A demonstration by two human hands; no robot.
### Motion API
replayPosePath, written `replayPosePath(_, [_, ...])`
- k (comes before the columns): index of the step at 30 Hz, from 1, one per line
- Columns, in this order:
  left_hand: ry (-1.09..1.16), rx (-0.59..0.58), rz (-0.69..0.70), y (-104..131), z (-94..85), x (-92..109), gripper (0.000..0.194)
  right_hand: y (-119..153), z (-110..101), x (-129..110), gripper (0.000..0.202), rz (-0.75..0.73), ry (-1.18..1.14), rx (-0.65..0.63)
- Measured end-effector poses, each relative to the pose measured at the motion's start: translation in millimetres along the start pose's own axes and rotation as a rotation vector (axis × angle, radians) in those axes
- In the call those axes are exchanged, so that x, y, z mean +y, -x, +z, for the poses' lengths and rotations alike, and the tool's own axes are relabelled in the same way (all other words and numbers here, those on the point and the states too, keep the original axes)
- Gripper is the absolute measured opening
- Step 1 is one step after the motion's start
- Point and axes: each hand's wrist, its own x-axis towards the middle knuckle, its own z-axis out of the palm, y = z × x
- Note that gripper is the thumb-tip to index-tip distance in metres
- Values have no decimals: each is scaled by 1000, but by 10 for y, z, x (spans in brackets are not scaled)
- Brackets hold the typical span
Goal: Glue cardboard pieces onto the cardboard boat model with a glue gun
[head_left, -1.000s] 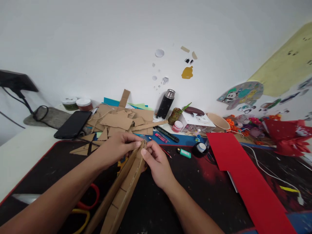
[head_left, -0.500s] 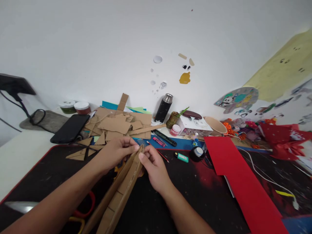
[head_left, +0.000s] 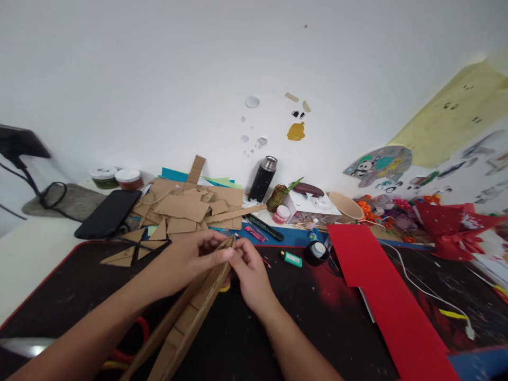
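Note:
A long folded piece of cardboard runs from the bottom of the view up to a narrow pointed end. My left hand pinches that end from the left, its thumb laid over the top edge. From the right, my right hand grips the same end, and the two thumbs meet there. Below the cardboard the two long walls spread apart. Red-handled scissors lie partly hidden under my left forearm, with a bare blade showing at the far left. A bit of yellow peeks out beneath the cardboard.
Cardboard scraps are heaped behind my hands, beside a black phone. A black flask, a utility knife and a green lighter sit further right. Red card covers the mat's right part.
My left thumb has come over the cardboard's tip to meet my right thumb. The whole scene has shifted slightly left as the head turned. Both hands keep their hold.

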Motion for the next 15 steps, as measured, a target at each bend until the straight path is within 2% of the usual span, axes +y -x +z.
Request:
replayPosePath(2, [-91, -15, 13, 36, 29, 26, 53, -12, -12, 0, 54, -14, -10, 24])
replayPosePath(6, [-358, 30, 70, 102, 132, 33, 79, -14, -20, 7, 52, -24, -28, 79])
replayPosePath(10, [-503, 15, 139, 120, 216, -76, 82, -18, -13, 29, 55, 18, -61, 66])
replayPosePath(15, [-656, -3, 214, 96, 196, -183, 78, -27, -14, 29, 54, 12, -59, 20])
